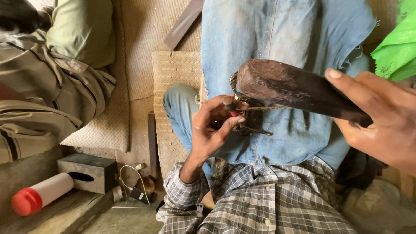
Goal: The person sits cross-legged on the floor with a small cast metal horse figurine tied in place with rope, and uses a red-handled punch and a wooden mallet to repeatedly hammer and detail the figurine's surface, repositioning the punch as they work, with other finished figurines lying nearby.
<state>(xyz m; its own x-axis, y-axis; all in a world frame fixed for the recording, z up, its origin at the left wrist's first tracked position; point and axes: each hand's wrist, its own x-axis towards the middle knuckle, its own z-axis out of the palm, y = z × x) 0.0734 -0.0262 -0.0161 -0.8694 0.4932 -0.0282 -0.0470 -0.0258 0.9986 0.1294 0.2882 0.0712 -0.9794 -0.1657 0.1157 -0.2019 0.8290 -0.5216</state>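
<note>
I sit cross-legged in blue jeans [277, 39] and a plaid shirt. My left hand [212, 128] pinches a small dark metal piece [247, 123] with a thin rod sticking out, held over my lap. My right hand [381, 117] grips a thick dark wooden block [294, 89] like a mallet, its rounded end raised just above the metal piece. A round metal ring [234, 84] shows partly behind the block's end.
Woven mats [143, 47] cover the floor. Another person in olive clothes [47, 86] sits at the left. A dark box [89, 171], a white bottle with a red cap [37, 195], wire and small bits lie lower left. Green cloth [396, 47] is at the right.
</note>
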